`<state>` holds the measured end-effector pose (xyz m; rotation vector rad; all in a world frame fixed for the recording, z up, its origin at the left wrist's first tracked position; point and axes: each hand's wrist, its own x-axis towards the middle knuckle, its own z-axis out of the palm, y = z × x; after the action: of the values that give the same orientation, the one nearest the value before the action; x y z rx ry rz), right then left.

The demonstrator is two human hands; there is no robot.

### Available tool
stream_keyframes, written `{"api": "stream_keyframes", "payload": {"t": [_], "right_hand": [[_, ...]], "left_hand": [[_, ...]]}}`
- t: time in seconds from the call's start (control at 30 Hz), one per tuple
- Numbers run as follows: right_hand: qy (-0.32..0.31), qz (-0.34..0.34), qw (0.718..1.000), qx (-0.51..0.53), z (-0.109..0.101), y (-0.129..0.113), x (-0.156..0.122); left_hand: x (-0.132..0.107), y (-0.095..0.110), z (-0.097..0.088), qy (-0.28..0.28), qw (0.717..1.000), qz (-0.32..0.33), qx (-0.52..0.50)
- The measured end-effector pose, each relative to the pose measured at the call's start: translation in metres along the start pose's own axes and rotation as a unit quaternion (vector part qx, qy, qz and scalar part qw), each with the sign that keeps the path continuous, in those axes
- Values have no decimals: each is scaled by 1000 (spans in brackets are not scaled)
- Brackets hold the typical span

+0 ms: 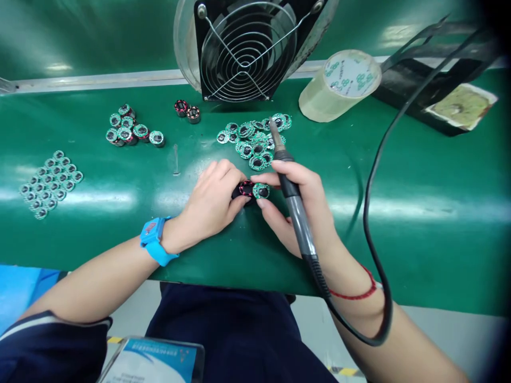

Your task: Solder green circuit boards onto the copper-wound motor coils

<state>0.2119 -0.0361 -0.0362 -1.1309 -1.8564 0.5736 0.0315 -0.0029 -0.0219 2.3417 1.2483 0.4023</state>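
Observation:
My left hand (pixel 213 199) is closed around a small dark cylindrical part (pixel 246 188) with pinkish-red marks on top, possibly a motor stator. Right beside that part, the thumb and a finger of my right hand (pixel 317 207) pinch a round green circuit board (pixel 261 191). Whether the board touches the dark part I cannot tell. The same right hand also carries a soldering iron (pixel 296 213), its tip pointing up and away over a loose pile of round green boards (pixel 257 146). A black cord runs from its handle over my right forearm.
Behind the pile stands a fan (pixel 244 64) with a wire guard. A tape roll (pixel 339 88) and an iron stand with a sponge (pixel 463 109) are at back right. Leftward are two dark cylinders (pixel 187 110), several board-topped cylinders (pixel 133 127) and a board grid (pixel 51 181).

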Motion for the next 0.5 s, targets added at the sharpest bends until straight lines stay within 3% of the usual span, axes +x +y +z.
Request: {"api": "stream_keyframes", "payload": {"t": [0.27, 0.5], "right_hand": [[-53, 14, 998, -9, 6, 7, 5], [-62, 11, 998, -3, 5, 6, 5]], "left_hand": [[-2, -11, -3, 9, 996, -23, -91], [3, -14, -12, 7, 990, 5, -143]]}}
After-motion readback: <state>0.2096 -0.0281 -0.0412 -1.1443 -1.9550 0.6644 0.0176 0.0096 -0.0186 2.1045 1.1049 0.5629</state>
